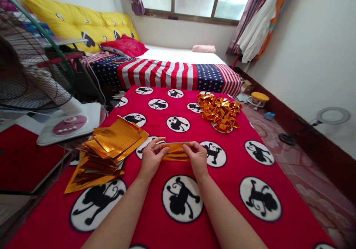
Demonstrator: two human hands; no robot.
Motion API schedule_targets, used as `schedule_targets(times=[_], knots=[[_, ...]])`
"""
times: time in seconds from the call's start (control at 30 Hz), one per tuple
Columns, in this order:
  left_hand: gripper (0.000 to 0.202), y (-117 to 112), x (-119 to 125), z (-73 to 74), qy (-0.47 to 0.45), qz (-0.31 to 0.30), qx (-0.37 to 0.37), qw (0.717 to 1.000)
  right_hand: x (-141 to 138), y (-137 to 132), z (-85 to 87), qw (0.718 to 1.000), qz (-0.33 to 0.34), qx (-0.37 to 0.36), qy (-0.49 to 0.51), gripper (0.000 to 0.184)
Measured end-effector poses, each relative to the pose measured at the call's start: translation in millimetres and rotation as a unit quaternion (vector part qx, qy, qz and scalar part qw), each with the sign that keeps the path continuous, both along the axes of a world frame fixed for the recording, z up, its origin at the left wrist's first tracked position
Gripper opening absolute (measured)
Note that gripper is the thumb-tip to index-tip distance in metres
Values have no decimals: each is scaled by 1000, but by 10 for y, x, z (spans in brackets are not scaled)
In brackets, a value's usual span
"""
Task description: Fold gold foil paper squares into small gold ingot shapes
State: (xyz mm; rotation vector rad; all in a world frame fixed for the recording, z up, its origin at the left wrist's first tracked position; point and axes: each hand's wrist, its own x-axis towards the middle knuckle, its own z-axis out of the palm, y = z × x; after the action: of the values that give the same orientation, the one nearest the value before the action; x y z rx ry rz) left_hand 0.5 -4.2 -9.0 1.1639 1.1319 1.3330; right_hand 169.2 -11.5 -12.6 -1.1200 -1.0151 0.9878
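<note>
Between my two hands is a sheet of gold foil paper (175, 153), with a straight pale edge along its top and creases across its face. My left hand (153, 155) pinches its left end with the thumb on the near side. At the other end, my right hand (197, 156) grips it the same way. Left of my hands lies an uneven stack of flat gold foil sheets (116, 139). Farther off to the right sits a heap of folded, shiny gold foil pieces (218, 110).
A red cloth with monkey prints (222, 204) covers the table. On the left stands a fan (68, 125) on a white base. Beyond the table is a bed (167, 73) with a flag-patterned cover. A yellow stool (260, 96) and a ring light (333, 115) stand at the right.
</note>
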Motion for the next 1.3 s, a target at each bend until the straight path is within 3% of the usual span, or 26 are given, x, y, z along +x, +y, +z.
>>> schedule_targets(times=[0.5, 1.3], knots=[[42, -15, 13, 23, 19, 13, -6, 1000, -8, -15, 36, 1000, -15, 0, -17, 31], [38, -18, 16, 9, 63, 67, 33, 995, 3, -3, 14, 1000, -19, 10, -12, 23]])
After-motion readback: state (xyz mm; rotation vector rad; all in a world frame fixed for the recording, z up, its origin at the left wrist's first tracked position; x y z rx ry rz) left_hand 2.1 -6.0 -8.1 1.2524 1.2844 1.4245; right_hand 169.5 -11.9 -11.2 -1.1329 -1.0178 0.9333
